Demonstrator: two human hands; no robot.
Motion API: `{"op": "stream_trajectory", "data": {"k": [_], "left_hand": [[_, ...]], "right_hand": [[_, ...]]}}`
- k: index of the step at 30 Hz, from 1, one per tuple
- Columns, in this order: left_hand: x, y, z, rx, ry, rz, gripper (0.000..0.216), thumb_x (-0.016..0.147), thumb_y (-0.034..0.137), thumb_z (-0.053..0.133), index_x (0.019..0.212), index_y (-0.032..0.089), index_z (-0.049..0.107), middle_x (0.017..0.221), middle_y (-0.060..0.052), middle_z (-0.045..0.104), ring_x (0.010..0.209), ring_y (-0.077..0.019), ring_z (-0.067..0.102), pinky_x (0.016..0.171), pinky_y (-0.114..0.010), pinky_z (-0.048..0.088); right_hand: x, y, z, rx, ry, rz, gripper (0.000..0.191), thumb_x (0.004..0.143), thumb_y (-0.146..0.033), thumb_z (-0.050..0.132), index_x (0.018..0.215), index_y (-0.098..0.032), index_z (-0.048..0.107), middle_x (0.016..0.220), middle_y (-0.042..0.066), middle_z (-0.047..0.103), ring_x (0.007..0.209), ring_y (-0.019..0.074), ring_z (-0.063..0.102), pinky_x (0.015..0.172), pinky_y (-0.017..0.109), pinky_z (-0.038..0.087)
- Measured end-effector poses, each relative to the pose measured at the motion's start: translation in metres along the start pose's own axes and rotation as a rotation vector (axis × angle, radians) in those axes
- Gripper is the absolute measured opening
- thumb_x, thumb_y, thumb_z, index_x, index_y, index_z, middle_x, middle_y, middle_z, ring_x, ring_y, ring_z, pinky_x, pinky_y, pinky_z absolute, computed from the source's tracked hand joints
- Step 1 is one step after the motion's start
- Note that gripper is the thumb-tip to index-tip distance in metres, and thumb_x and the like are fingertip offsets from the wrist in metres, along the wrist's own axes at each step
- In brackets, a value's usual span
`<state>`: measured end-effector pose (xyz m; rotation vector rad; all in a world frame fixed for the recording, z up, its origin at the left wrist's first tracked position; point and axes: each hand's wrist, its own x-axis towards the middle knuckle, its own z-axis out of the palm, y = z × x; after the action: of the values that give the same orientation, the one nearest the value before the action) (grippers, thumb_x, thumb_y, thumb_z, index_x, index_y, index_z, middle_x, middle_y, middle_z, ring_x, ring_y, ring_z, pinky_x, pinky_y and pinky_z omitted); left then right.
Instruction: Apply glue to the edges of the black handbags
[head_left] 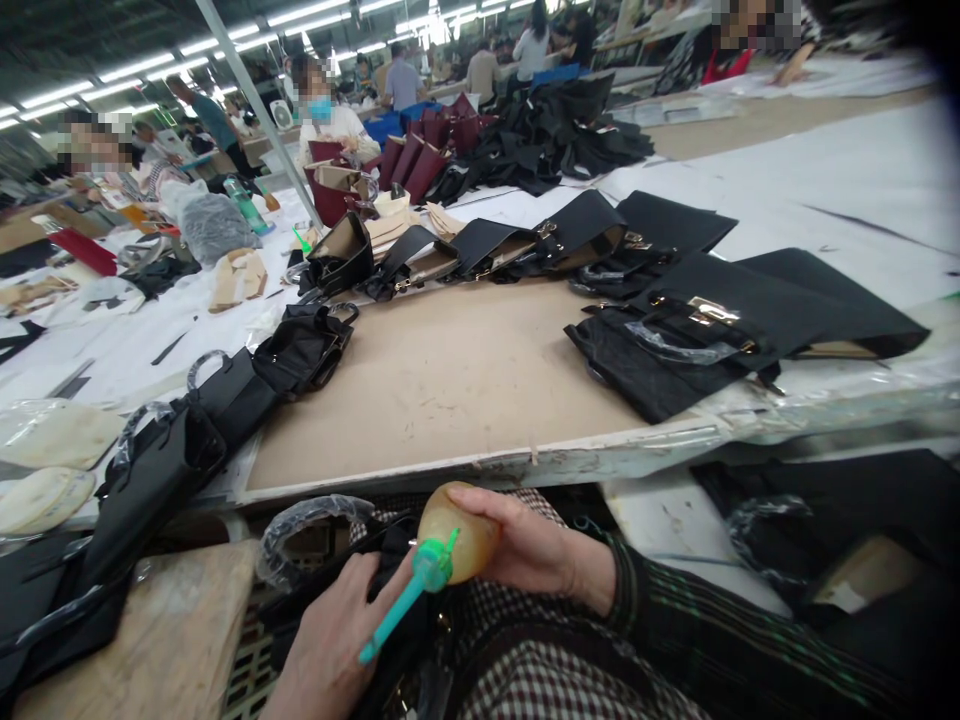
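My right hand (536,548) is wrapped round a squeeze bottle (471,535) of amber, glue-like liquid. The bottle is tilted, and its green cap and long teal nozzle (394,615) point down to the left. On my lap lies a black handbag (300,610) with a plastic-wrapped handle (307,510). My left hand (330,630) grips the black material of this bag, its index finger close beside the bottle's cap. Part of the bag is hidden behind my left hand and the nozzle, so the nozzle tip's contact cannot be made out.
Black handbags (712,310) line the right and back of the table, whose brown board (442,380) lies in front of me. More black bags (180,450) run along the left. Maroon bags (420,160) and a black pile (540,140) lie farther back, near people. A pole (259,110) rises behind.
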<state>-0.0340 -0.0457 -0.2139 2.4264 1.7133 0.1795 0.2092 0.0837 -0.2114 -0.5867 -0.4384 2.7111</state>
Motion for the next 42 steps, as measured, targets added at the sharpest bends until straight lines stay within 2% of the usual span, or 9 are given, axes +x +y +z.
{"op": "stream_trajectory", "data": {"k": [8, 13, 20, 25, 30, 34, 37, 39, 42], "left_hand": [[0.001, -0.006, 0.013, -0.07, 0.135, 0.133, 0.086, 0.063, -0.003, 0.041, 0.143, 0.027, 0.049, 0.111, -0.009, 0.067, 0.096, -0.0214, 0.075, 0.082, -0.028, 0.064], [0.005, 0.004, -0.007, -0.235, 0.107, 0.093, 0.088, 0.072, 0.0, 0.045, 0.154, 0.031, 0.04, 0.116, -0.007, 0.072, 0.103, -0.0209, 0.076, 0.09, -0.028, 0.063], [0.014, 0.009, -0.013, -0.45, 0.044, -0.033, 0.052, 0.094, 0.02, 0.063, 0.143, 0.034, 0.054, 0.138, -0.003, 0.071, 0.129, -0.0211, 0.067, 0.108, -0.029, 0.054], [0.014, 0.012, 0.009, -0.536, 0.069, -0.226, 0.031, 0.095, 0.032, 0.068, 0.125, 0.025, 0.065, 0.117, -0.007, 0.079, 0.107, -0.0239, 0.077, 0.092, -0.032, 0.062], [0.014, 0.018, 0.01, -0.51, 0.244, -0.31, 0.026, 0.089, 0.037, 0.073, 0.11, 0.023, 0.067, 0.093, -0.001, 0.083, 0.078, -0.0204, 0.08, 0.072, -0.026, 0.064], [0.01, 0.011, -0.008, -0.497, 0.304, -0.366, 0.021, 0.086, 0.037, 0.075, 0.101, 0.024, 0.071, 0.09, 0.001, 0.081, 0.076, -0.0179, 0.078, 0.072, -0.022, 0.061], [-0.003, -0.006, -0.033, -0.595, 0.294, -0.55, 0.021, 0.081, 0.038, 0.076, 0.095, 0.023, 0.071, 0.083, 0.002, 0.076, 0.071, -0.0165, 0.072, 0.066, -0.02, 0.057], [-0.016, -0.022, -0.053, -0.69, 0.244, -0.638, 0.021, 0.077, 0.035, 0.077, 0.091, 0.023, 0.068, 0.077, 0.004, 0.071, 0.065, -0.0142, 0.065, 0.06, -0.019, 0.052], [-0.034, -0.047, -0.082, -0.823, 0.113, -0.594, 0.025, 0.07, 0.037, 0.079, 0.08, 0.022, 0.062, 0.065, 0.004, 0.063, 0.055, -0.0123, 0.057, 0.051, -0.02, 0.045]], "right_hand": [[0.001, -0.016, 0.021, -0.016, 0.003, -0.006, 0.038, 0.085, -0.05, 0.077, 0.098, -0.014, 0.075, 0.09, 0.005, 0.076, 0.08, 0.0177, 0.066, 0.077, 0.029, 0.048], [-0.002, -0.014, 0.018, -0.004, 0.021, 0.009, 0.039, 0.083, -0.05, 0.077, 0.096, -0.014, 0.074, 0.092, 0.006, 0.075, 0.077, 0.0179, 0.066, 0.07, 0.028, 0.048], [0.001, -0.016, 0.018, -0.003, 0.048, 0.055, 0.049, 0.091, -0.058, 0.066, 0.106, -0.012, 0.071, 0.093, 0.01, 0.074, 0.074, 0.0173, 0.063, 0.064, 0.026, 0.042], [0.002, -0.017, 0.034, -0.113, 0.092, -0.08, 0.041, 0.089, -0.052, 0.071, 0.107, -0.015, 0.073, 0.101, 0.008, 0.074, 0.082, 0.0182, 0.065, 0.063, 0.025, 0.044], [-0.003, -0.017, 0.037, -0.136, 0.037, -0.157, 0.04, 0.09, -0.051, 0.071, 0.105, -0.015, 0.073, 0.099, 0.008, 0.076, 0.087, 0.0202, 0.068, 0.07, 0.028, 0.053], [-0.019, -0.029, 0.027, -0.064, 0.004, -0.205, 0.041, 0.093, -0.052, 0.066, 0.105, -0.013, 0.072, 0.105, 0.013, 0.078, 0.094, 0.0265, 0.075, 0.09, 0.043, 0.058], [-0.033, -0.038, 0.02, -0.023, 0.086, -0.182, 0.044, 0.092, -0.057, 0.065, 0.106, -0.015, 0.071, 0.097, 0.011, 0.078, 0.074, 0.0238, 0.076, 0.064, 0.033, 0.059], [-0.039, -0.04, 0.019, 0.006, 0.144, -0.19, 0.04, 0.092, -0.055, 0.069, 0.098, -0.015, 0.071, 0.077, 0.005, 0.071, 0.051, 0.0127, 0.06, 0.041, 0.019, 0.04], [-0.04, -0.034, 0.027, 0.011, 0.161, -0.252, 0.034, 0.092, -0.048, 0.073, 0.093, -0.014, 0.072, 0.063, -0.002, 0.057, 0.045, 0.0056, 0.038, 0.038, 0.014, 0.023]]}}
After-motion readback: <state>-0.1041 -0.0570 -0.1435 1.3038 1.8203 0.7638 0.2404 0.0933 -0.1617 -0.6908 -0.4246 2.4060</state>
